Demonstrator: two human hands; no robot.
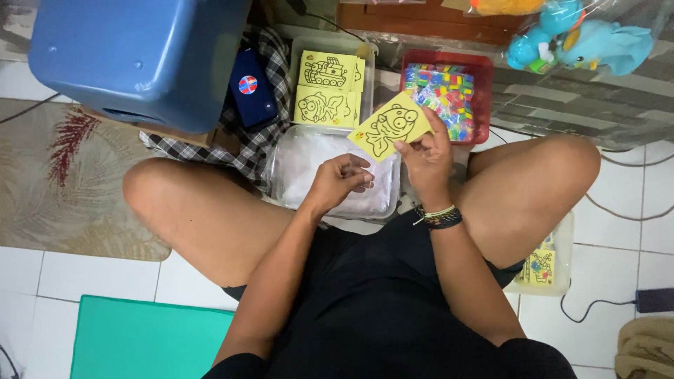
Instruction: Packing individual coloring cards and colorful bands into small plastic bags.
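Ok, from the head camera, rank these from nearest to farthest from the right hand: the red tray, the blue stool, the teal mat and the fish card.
1. Fish card: held in the right hand, at its fingertips.
2. Red tray: just beyond the hand, toward the top of the view.
3. Blue stool: far off at upper left.
4. Teal mat: bottom left, past the left knee, about as far as the stool; hard to call.

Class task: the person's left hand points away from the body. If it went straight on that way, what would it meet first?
Probably the clear plastic bag under the left hand; beyond lies the clear box of yellow picture cards. Depth is uncertain.
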